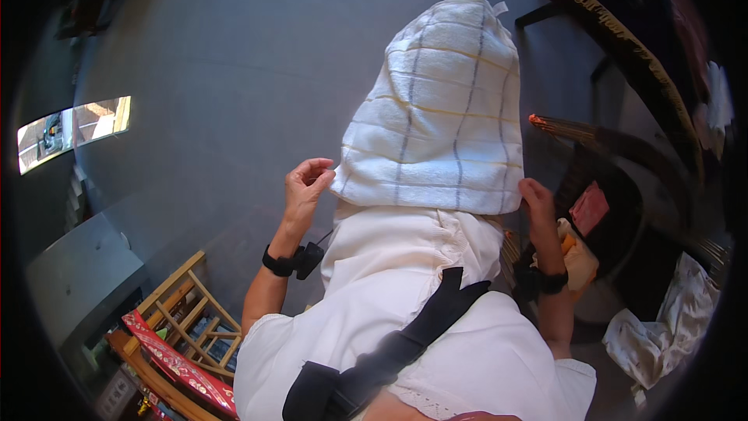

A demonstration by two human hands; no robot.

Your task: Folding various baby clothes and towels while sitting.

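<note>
A white terry towel [444,111] with grey and yellow check lines spreads out in front of me, its near edge at waist height. At its near left corner my left hand [305,188] pinches the cloth between thumb and fingers. The near right corner sits between the thumb and fingers of my right hand [534,202]. The towel's surface is rumpled, and a small white tag [500,8] sticks out at its far end. Both wrists carry black bands, and a black strap [403,345] crosses my white top.
To the right stand a dark fringed cloth cover [619,29], a dark round seat with a pink cloth [589,207], and a crumpled white cloth [660,327]. A wooden rack [198,316] and a red floral band [181,356] are lower left. Grey floor [245,82] lies ahead.
</note>
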